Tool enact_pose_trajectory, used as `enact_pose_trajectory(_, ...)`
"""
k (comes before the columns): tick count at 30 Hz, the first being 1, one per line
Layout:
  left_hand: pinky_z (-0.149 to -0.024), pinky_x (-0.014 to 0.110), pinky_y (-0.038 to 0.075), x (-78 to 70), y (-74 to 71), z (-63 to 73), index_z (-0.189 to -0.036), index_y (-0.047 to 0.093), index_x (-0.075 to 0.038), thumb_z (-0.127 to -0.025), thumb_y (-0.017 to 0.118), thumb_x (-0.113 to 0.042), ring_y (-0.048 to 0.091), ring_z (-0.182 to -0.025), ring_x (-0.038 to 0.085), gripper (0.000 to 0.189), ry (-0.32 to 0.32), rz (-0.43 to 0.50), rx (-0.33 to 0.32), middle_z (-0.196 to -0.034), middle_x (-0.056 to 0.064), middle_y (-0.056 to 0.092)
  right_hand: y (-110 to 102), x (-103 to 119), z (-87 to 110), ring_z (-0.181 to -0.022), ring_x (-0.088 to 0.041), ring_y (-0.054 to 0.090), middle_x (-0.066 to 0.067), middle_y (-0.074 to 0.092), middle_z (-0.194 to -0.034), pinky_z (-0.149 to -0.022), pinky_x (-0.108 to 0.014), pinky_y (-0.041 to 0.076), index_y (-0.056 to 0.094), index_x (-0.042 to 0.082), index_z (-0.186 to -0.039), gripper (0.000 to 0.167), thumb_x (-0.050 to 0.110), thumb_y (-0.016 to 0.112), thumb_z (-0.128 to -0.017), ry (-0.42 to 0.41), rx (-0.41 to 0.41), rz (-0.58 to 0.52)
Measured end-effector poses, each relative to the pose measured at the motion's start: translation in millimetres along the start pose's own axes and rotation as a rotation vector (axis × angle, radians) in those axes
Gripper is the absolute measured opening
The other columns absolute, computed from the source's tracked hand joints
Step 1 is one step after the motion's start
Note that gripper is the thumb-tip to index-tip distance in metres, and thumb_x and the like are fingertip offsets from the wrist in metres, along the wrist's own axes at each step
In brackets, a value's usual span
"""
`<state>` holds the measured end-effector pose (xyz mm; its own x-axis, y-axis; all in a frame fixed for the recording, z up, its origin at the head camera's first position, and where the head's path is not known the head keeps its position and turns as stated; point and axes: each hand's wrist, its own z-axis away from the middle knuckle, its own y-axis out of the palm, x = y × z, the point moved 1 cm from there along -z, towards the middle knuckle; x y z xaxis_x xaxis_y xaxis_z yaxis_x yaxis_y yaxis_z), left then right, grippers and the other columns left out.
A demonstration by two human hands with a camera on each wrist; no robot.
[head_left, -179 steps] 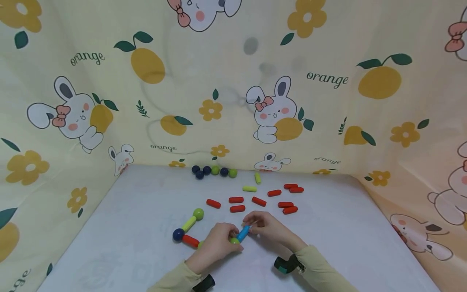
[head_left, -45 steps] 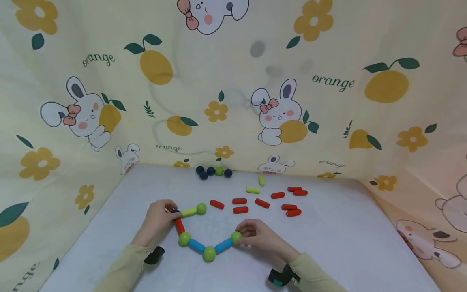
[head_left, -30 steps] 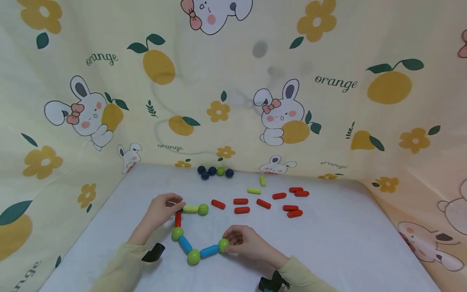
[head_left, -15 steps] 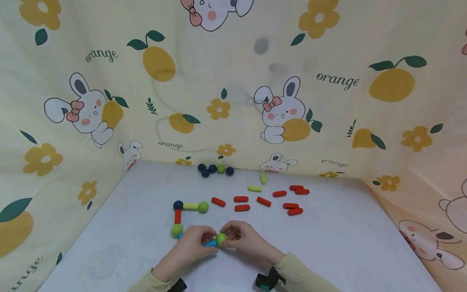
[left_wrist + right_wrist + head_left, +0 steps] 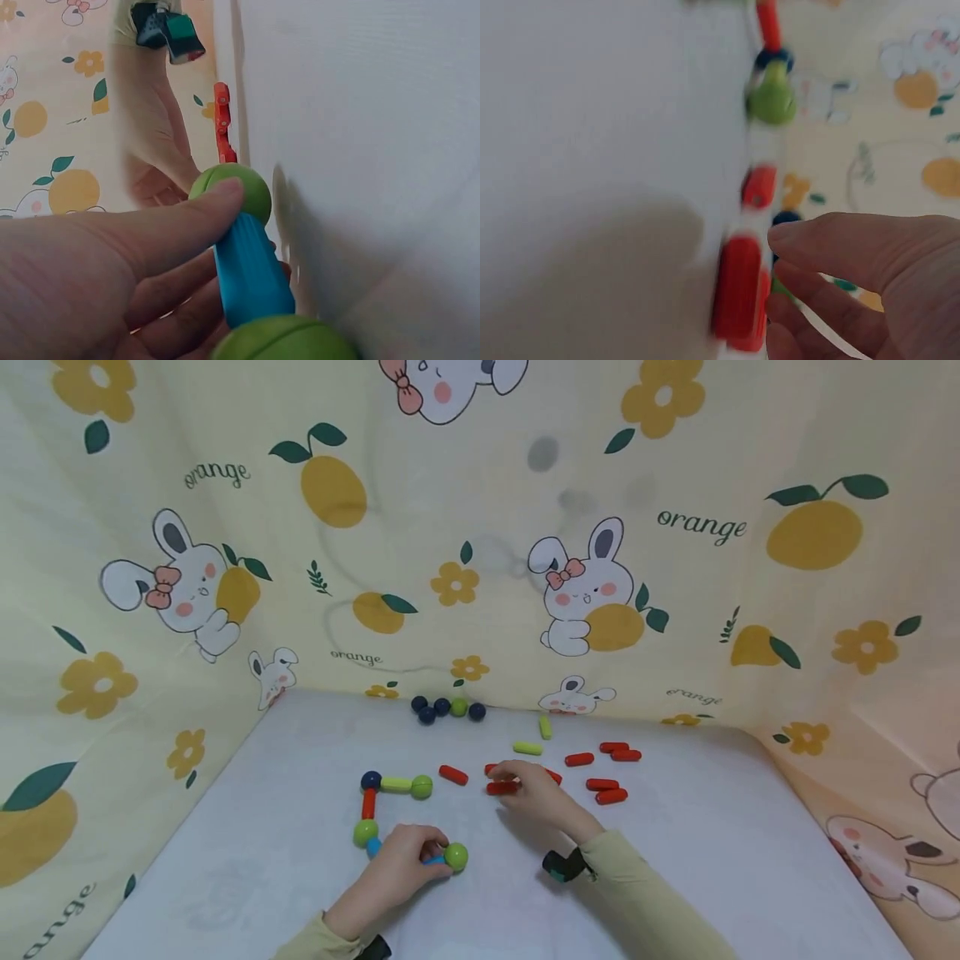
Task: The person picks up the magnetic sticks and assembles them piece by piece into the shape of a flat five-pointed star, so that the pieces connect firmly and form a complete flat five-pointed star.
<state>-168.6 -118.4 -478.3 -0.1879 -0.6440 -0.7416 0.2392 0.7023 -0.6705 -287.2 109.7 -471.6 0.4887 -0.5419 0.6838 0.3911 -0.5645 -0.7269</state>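
A bent chain of toy balls and rods lies left of centre. It runs from a green ball [image 5: 422, 787] along a lime rod [image 5: 396, 785] to a navy ball [image 5: 371, 781], then down a red rod [image 5: 368, 804] to another green ball [image 5: 366, 832] and blue rods. My left hand [image 5: 397, 864] pinches the last blue rod [image 5: 253, 270], thumb reaching onto the green end ball [image 5: 456, 857]; it hides part of the chain in the head view. My right hand [image 5: 534, 793] hovers with parted fingers beside a loose red rod [image 5: 739, 289].
Several loose red rods [image 5: 579, 760] lie across the right half of the white table [image 5: 712, 843]. Two lime rods [image 5: 527, 748] lie behind them. Navy balls and a green ball [image 5: 458, 707] line the back edge by the printed curtain [image 5: 480, 568].
The left hand has gone from the navy ball to the last blue rod. A green ball left the back row and joined the chain's end; the right hand released it and moved to the red rods.
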Motion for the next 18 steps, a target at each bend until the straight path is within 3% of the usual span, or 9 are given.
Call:
enact_pose_trajectory(7, -0.062, 0.024, 0.047, 1.4, -0.7, -4.7, -0.101, 0.070, -0.008, -0.078, 0.080, -0.018, 0.052, -0.070, 0.010, 0.027, -0.001, 0.012, -0.012, -0.081, -0.006, 0.061, -5.5, -11.0, -14.3, -0.100, -0.017, 0.056, 0.002, 0.063, -0.109, -0.089, -0.036, 0.049, 0.064, 0.011, -0.118, 0.033, 0.003, 0.069, -0.086, 0.038, 0.041, 0.097)
enact_pose_trajectory(13, -0.061, 0.023, 0.047, 3.6, 1.3, -6.9, -0.101, 0.070, -0.008, -0.078, 0.080, -0.019, 0.052, -0.070, 0.009, 0.027, 0.005, 0.021, -0.021, -0.081, -0.005, 0.062, -3.2, -6.1, -11.4, -0.091, -0.015, 0.055, 0.004, 0.061, -0.101, -0.082, -0.031, 0.050, 0.065, 0.014, -0.118, 0.033, 0.002, 0.067, -0.088, 0.058, 0.056, 0.177)
enact_pose_trajectory(15, -0.061, 0.023, 0.047, 4.4, 1.5, -6.3, -0.100, 0.070, -0.008, -0.078, 0.080, -0.019, 0.052, -0.070, 0.009, 0.027, 0.007, 0.021, -0.026, -0.080, -0.006, 0.062, -0.6, -2.8, -7.6, -0.091, -0.016, 0.055, 0.002, 0.061, -0.104, -0.080, -0.030, 0.051, 0.064, 0.013, -0.122, 0.036, 0.002, 0.066, -0.088, 0.042, 0.045, 0.120)
enact_pose_trajectory(18, -0.061, 0.023, 0.047, 5.8, 1.2, -4.6, -0.100, 0.070, -0.008, -0.077, 0.081, -0.019, 0.053, -0.070, 0.009, 0.027, 0.003, 0.019, -0.029, -0.079, -0.007, 0.061, 6.3, 5.4, -1.5, -0.091, -0.019, 0.058, -0.001, 0.061, -0.107, -0.078, -0.031, 0.052, 0.060, 0.011, -0.126, 0.038, 0.003, 0.064, -0.089, 0.029, 0.049, -0.090)
